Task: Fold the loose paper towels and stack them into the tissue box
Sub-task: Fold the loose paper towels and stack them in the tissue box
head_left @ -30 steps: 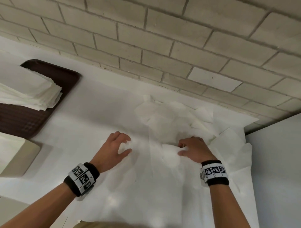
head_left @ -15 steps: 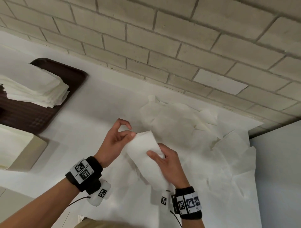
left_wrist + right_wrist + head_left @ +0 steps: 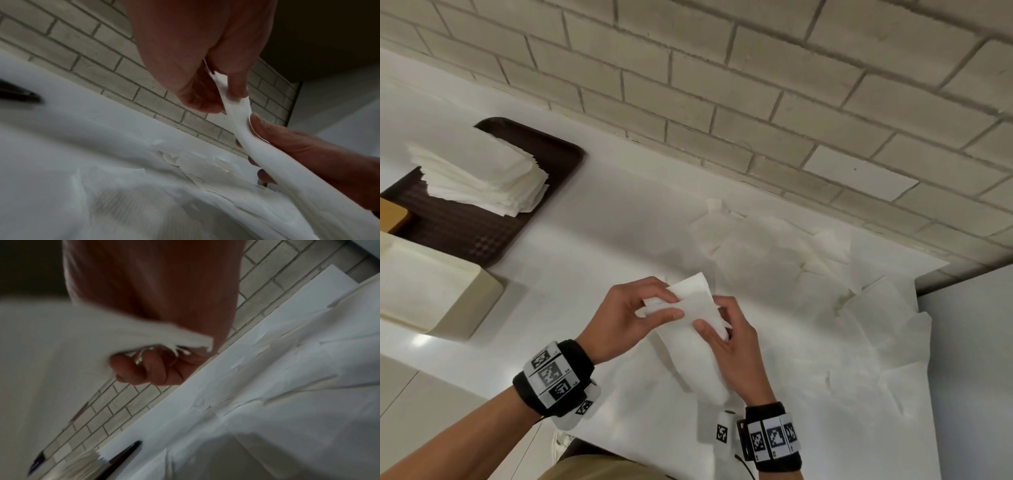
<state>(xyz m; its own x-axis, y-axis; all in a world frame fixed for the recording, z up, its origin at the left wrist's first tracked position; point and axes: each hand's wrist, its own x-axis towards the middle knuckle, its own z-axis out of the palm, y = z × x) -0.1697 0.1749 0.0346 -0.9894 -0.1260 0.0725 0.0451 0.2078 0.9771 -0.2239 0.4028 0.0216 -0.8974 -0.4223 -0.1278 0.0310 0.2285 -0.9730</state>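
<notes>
At centre frame, the left hand [image 3: 633, 317] and right hand [image 3: 736, 337] each pinch the thin white paper towel [image 3: 697, 310], held above the loose sheets [image 3: 825, 308]. Uneven tugging could tear or skew it. The cream tissue box [image 3: 441, 291] at left looks open, though glare obscures it.
</notes>
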